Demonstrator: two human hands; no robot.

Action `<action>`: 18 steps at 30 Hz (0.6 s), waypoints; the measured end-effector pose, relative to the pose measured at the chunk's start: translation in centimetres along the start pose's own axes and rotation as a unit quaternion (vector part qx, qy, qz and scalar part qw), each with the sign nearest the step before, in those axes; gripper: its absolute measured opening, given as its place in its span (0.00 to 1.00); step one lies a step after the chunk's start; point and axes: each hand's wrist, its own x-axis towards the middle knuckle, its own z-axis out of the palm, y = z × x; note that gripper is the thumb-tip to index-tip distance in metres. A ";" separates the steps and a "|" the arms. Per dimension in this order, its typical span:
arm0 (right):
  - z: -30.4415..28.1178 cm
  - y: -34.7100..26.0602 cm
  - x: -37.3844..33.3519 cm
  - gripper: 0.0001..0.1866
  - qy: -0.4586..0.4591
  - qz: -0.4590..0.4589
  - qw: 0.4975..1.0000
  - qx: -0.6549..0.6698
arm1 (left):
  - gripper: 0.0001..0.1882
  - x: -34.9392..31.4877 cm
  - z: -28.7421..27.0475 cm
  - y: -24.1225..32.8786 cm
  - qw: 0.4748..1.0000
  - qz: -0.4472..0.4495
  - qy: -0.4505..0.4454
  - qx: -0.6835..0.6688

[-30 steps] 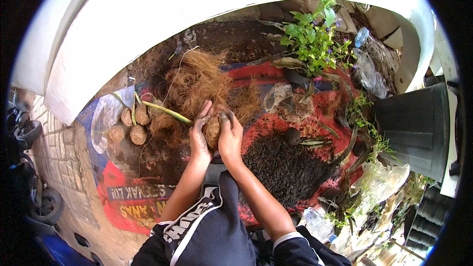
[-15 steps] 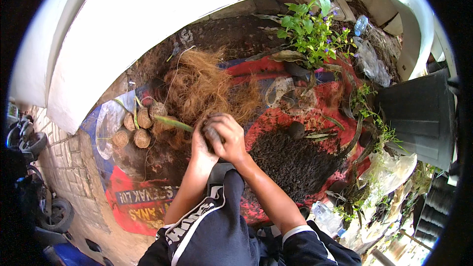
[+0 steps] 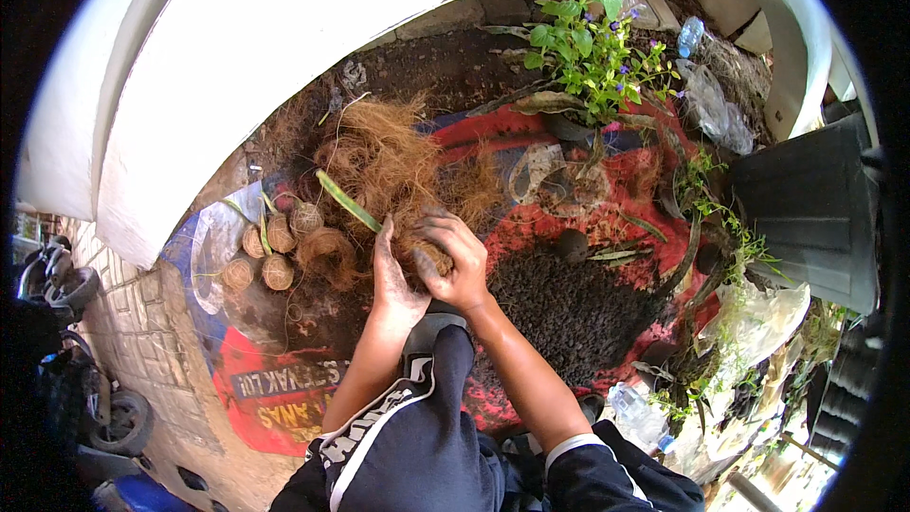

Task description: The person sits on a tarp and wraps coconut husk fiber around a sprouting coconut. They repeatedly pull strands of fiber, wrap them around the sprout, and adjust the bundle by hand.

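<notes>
My left hand [image 3: 396, 275] and my right hand [image 3: 452, 261] are cupped together around a ball of coconut fibre [image 3: 431, 258], which is mostly hidden by the fingers. A green leaf cutting [image 3: 348, 200] sticks out from between the hands toward the upper left, seemingly part of the same ball. Right behind the hands lies a loose heap of brown coconut fibre [image 3: 379, 152]. Left of my left hand sits a hollow nest of fibre [image 3: 327, 258]. Beyond it stand several string-wrapped balls [image 3: 278, 271], some with leaf cuttings.
Dark soil [image 3: 569, 322] is heaped on the red printed sheet [image 3: 531, 225] to my right. A flowering plant [image 3: 592, 47] stands at the back. At the right are a black bin [image 3: 806, 218] and a clear plastic bottle [image 3: 630, 408]. Motorcycles [image 3: 118, 417] stand far left.
Brown fibre now shows in my hands where a dark soil ball was seen. The leaf cutting has swung to point more upward. The fibre nest on the left is more exposed.
</notes>
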 end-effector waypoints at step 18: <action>-0.3 -1.1 0.2 0.18 -0.029 -0.051 0.997 -0.044 | 0.21 0.6 -1.0 -1.3 0.992 0.047 -0.115 -0.026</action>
